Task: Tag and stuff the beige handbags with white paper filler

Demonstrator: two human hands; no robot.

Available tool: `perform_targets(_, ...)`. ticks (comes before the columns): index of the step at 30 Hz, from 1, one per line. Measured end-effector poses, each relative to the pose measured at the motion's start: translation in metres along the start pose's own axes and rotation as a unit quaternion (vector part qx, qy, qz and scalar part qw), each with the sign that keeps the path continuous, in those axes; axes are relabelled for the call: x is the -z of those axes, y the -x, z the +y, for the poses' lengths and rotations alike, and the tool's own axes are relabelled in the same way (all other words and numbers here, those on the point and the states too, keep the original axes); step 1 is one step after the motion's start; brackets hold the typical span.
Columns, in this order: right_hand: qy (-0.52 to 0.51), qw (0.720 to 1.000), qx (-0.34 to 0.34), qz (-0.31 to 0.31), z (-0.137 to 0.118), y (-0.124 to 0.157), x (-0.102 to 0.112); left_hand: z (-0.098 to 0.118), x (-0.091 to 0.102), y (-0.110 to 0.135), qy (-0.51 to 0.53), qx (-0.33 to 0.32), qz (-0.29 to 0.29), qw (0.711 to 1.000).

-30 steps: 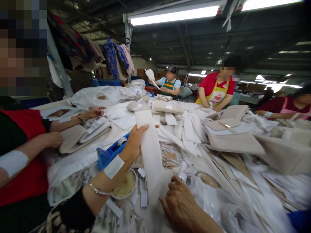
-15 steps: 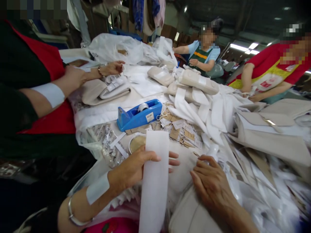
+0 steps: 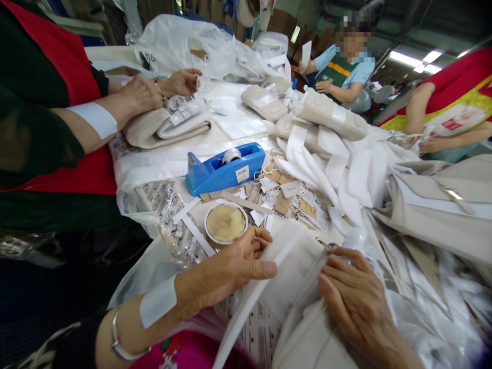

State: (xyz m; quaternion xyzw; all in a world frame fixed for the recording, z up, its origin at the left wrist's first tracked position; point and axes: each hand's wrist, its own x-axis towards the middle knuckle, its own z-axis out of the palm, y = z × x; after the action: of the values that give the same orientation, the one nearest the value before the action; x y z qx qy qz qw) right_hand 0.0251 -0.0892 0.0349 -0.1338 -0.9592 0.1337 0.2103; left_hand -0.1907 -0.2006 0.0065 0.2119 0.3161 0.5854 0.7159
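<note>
My left hand (image 3: 238, 266) grips a long white strip of foam-like wrapping (image 3: 246, 302) between thumb and fingers; the strip now shows mostly its edge and slants down toward my lap. My right hand (image 3: 355, 297) is curled, knuckles up, over a pale beige bag (image 3: 307, 338) at the front. A small gold-coloured metal clasp (image 3: 323, 243) shows just beyond its fingertips, but what those fingers pinch is hidden. Between and beyond my hands lies more thin white wrapping (image 3: 290, 256).
A blue tape dispenser (image 3: 226, 169), a round tub of tan paste-like stuff (image 3: 226, 223) and a heap of stringed tags (image 3: 292, 197) lie ahead. Wrapped beige bags (image 3: 330, 115) and white strips cover the right. A co-worker's hands (image 3: 172, 84) work at left; two others stand beyond.
My left hand has moved right and turned the white strip from flat-on to edge-on, uncovering the round tub. My right hand stays at the clasp, slightly lower right in view.
</note>
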Motion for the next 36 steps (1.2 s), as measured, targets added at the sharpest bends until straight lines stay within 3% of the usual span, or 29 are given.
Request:
perform_targets(3,-0.006,1.000,-0.001,0.006,0.001,0.001,0.002,-0.005,-0.003,-0.004,0.005,-0.007,0.007,1.000)
perform_targets(8,-0.016,1.000,0.024,0.009,0.002,0.000,0.004,-0.001,-0.012,-0.014,0.076,0.049,0.023,0.996)
perform_targets(12,-0.017,0.999,0.029,0.012,0.003,0.001,0.004,-0.004,-0.018,-0.027,-0.002,0.038,0.086,0.996)
perform_targets(18,-0.006,0.999,0.036,0.019,0.000,0.001,0.005,-0.023,-0.017,-0.047,-0.225,-0.033,0.077,0.971)
perform_targets(22,0.002,0.999,0.034,0.033,-0.002,0.000,0.005,-0.024,-0.020,-0.051,-0.318,-0.027,0.049,0.946)
perform_targets(27,0.015,0.999,0.019,0.034,-0.005,-0.001,0.002,-0.031,-0.019,-0.062,-0.261,-0.006,-0.016,0.965)
perform_targets(31,0.022,0.999,0.023,0.040,-0.008,-0.004,-0.004,-0.047,-0.014,-0.076,-0.228,-0.024,-0.026,0.973)
perform_targets(36,0.020,0.998,0.032,0.053,-0.010,-0.004,-0.008,-0.069,-0.021,-0.093,-0.269,-0.063,-0.008,0.961)
